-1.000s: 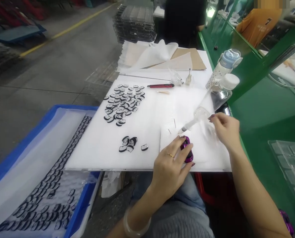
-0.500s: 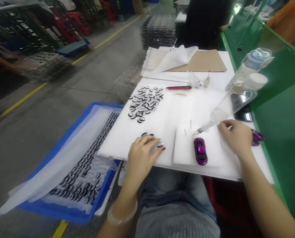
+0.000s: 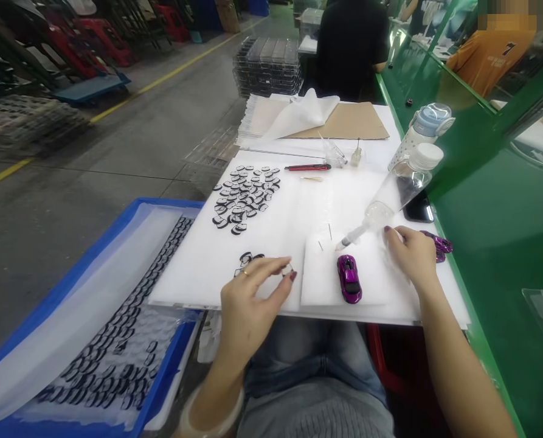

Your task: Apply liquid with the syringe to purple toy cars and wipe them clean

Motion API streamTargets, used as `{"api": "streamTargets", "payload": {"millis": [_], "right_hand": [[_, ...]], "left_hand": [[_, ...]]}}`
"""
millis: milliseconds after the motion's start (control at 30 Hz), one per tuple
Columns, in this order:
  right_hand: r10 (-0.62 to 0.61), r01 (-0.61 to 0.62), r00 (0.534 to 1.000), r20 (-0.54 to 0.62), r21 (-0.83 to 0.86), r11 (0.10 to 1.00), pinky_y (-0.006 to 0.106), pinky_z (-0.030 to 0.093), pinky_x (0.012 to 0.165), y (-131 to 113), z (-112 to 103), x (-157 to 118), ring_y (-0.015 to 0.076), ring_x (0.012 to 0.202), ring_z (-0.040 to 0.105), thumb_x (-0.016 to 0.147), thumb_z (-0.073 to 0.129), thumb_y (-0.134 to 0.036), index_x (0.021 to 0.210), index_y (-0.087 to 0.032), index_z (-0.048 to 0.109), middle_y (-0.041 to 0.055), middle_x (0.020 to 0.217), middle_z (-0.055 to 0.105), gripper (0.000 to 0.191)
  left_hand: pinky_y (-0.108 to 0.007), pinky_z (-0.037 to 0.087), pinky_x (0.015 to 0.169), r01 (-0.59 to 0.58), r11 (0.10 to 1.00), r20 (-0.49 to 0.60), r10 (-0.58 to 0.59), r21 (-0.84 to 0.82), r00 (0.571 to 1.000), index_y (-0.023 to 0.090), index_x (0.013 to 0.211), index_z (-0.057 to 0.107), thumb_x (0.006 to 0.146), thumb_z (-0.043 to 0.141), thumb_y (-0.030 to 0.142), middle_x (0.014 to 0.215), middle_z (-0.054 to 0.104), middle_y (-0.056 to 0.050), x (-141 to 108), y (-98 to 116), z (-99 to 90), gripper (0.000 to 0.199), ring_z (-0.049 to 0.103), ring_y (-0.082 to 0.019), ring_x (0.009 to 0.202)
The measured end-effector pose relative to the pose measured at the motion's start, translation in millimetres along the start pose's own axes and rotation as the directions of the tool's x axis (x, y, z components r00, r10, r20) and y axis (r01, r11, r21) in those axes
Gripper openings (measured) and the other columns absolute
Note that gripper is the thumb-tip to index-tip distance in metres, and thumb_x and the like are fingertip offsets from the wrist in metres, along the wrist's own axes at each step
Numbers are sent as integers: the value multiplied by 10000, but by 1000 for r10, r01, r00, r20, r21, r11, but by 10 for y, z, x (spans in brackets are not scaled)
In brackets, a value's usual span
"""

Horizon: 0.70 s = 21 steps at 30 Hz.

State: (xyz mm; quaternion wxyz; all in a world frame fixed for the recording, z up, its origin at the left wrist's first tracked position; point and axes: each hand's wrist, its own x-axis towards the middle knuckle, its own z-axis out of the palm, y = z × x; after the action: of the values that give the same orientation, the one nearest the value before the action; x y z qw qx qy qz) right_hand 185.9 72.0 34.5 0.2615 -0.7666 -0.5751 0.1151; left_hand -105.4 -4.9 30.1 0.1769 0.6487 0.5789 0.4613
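The left hand (image 3: pixel 248 307) pinches a small, clear, black-edged piece (image 3: pixel 288 270); the right hand's (image 3: pixel 412 255) fingers are bunched (on what, I cannot tell). A glossy purple toy car (image 3: pixel 349 280) lies on the white foam pad (image 3: pixel 317 287), atop a white table (image 3: pixel 196 283) beside the grey workshop floor (image 3: pixel 162 167).

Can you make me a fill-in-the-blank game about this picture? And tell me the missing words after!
1. The toy car on the white pad is the color ____.
2. The left hand pinches a small part and wears a ____ on one finger.
3. The tray beside the table has ____ sides.
4. The clear bottle has a ____ cap.

Missing words: purple; ring; blue; white.
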Motion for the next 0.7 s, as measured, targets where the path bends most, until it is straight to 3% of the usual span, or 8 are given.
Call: {"api": "streamTargets", "payload": {"millis": [100, 267, 333, 400, 467, 533, 633, 700], "right_hand": [[-25, 38, 998, -55, 256, 966, 288, 285, 552, 41, -16, -153, 141, 547, 383, 848, 488, -433, 623, -212, 502, -26, 535, 401, 316], [176, -130, 984, -24, 582, 803, 262, 295, 495, 147, 12, -402, 117, 500, 366, 841, 548, -401, 667, -213, 503, -53, 543, 390, 261], [196, -82, 973, -124, 606, 791, 269, 346, 525, 203, -28, -430, 129, 535, 430, 811, 598, -407, 704, -205, 559, -42, 581, 455, 232], [246, 49, 877, -413, 585, 809, 308, 421, 612, 219, -128, -423, 177, 669, 554, 782, 587, -322, 710, -200, 587, 10, 706, 584, 142], [318, 212, 685, -656, 596, 775, 362, 461, 671, 157, -258, -425, 226, 755, 622, 757, 553, -227, 654, -222, 533, 50, 771, 650, 105], [351, 344, 664, -660, 687, 640, 383, 465, 601, 13, -360, -478, 212, 582, 580, 786, 542, -195, 617, -252, 454, 18, 596, 575, 200], [12, 437, 852, -523, 724, 533, 317, 388, 428, -278, -380, -650, 140, 386, 399, 870, 574, -208, 674, -241, 531, -50, 462, 420, 203], [-367, 579, 814, -450, 570, 583, 271, 393, 417, -453, -314, -765, 126, 450, 495, 871, 621, -162, 804, -219, 648, -21, 579, 560, 93]], "left_hand": [[-270, 583, 767, 110, 917, 101, -77, -383, 992, 224, 1014, 764, 868, 707, 270, 950, 751, -48, -39, 249, 120, 164, 698, -170, 851], [-299, 607, 778, 327, 525, 339, -76, -786, 938, 201, 975, 776, 858, 732, 369, 873, 741, -71, -15, 471, 424, 209, 697, -179, 831], [-322, 615, 762, 411, 381, 403, -104, -829, 909, 202, 948, 783, 818, 768, 421, 840, 740, -70, 1, 483, 518, 255, 696, -179, 798], [-345, 624, 761, 488, 273, 463, -152, -829, 873, 200, 918, 788, 775, 799, 456, 835, 749, -74, 11, 468, 569, 294, 706, -180, 771], [-359, 630, 763, 533, 219, 502, -182, -818, 845, 196, 891, 790, 740, 821, 480, 831, 758, -81, 13, 445, 578, 323, 718, -185, 758], [-356, 633, 749, 554, 197, 523, -189, -809, 831, 195, 853, 790, 712, 837, 496, 797, 758, -79, 13, 424, 564, 335, 722, -188, 746], [-335, 630, 721, 565, 156, 539, -180, -810, 823, 207, 803, 791, 684, 857, 494, 755, 753, -65, 10, 408, 542, 318, 717, -180, 725], [-313, 622, 710, 565, 130, 544, -167, -815, 823, 217, 799, 795, 681, 863, 480, 753, 756, -53, 5, 406, 542, 296, 711, -166, 715]]}}
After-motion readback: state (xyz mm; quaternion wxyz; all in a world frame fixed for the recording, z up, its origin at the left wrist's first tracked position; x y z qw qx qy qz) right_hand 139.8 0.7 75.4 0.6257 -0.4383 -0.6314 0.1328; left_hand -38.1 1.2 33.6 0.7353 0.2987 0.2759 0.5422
